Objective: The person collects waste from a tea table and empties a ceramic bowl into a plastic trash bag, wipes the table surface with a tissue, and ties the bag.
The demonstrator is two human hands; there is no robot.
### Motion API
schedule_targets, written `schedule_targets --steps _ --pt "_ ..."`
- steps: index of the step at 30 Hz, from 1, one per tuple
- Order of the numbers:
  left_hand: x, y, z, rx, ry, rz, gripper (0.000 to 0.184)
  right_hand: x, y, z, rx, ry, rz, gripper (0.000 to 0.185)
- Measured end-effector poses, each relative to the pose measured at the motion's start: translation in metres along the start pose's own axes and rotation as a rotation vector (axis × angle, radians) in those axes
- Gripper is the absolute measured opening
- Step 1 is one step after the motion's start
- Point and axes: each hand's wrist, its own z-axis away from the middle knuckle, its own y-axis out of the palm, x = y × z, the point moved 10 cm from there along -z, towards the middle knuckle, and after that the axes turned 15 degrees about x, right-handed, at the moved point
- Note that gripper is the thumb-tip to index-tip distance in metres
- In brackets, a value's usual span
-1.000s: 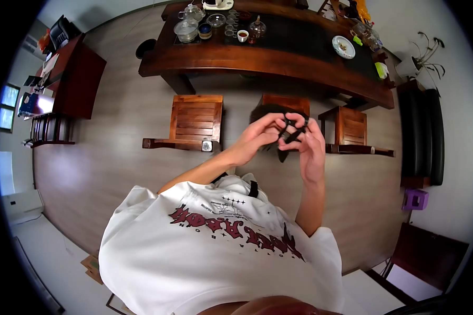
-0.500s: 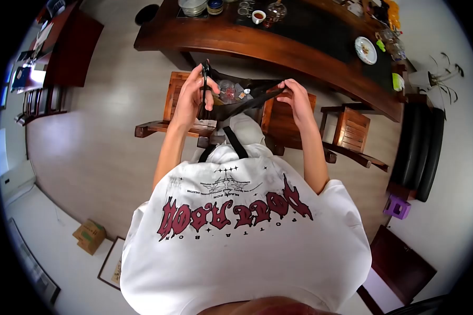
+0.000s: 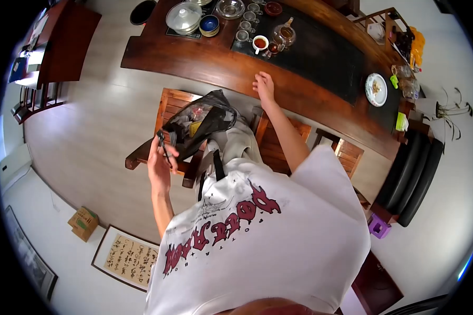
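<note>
My left hand (image 3: 162, 160) grips the gathered rim of a black plastic bag (image 3: 219, 113), its fingers closed around the dark edge. The bag hangs partly open in front of my legs, over a slatted wooden chair (image 3: 168, 107). Clear plastic and a small yellow piece show inside it. My right hand (image 3: 265, 88) is held out over the front edge of the wooden tea table (image 3: 205, 68), fingers loosely bent and apart, holding nothing. Beyond its fingertips stand a white cup of reddish tea (image 3: 260, 44) and a glass teapot (image 3: 284, 35).
A lidded glass bowl (image 3: 183, 18), blue bowls (image 3: 209, 24) and several small glass cups (image 3: 242, 35) stand on the table's left part. A plate with scraps (image 3: 376, 90) lies at the right. Another wooden chair (image 3: 281, 142) is tucked at the table's front.
My right hand has let go of the bag and moved up over the table edge. My left hand has moved down and left with the bag, whose opening has narrowed.
</note>
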Motion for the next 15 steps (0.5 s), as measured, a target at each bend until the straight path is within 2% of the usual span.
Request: schedule_targets --steps 5,8,10,15 --pt "0.001 0.021 -0.02 -0.11 0.007 0.018 0.079 -0.018 -0.012 -0.13 -0.176 -0.009 -0.162 0.039" --pt "-0.004 0.032 -0.035 -0.164 -0.025 0.016 0.081 -0.032 -0.005 -0.154 -0.159 0.043 -0.312 0.036" --pt "-0.007 0.034 -0.039 -0.181 -0.03 0.0 0.082 -0.032 -0.002 -0.16 -0.122 0.041 -0.337 0.027" --pt "-0.009 0.048 -0.056 -0.159 -0.023 0.015 0.083 -0.031 -0.003 -0.17 -0.025 0.013 -0.336 0.029"
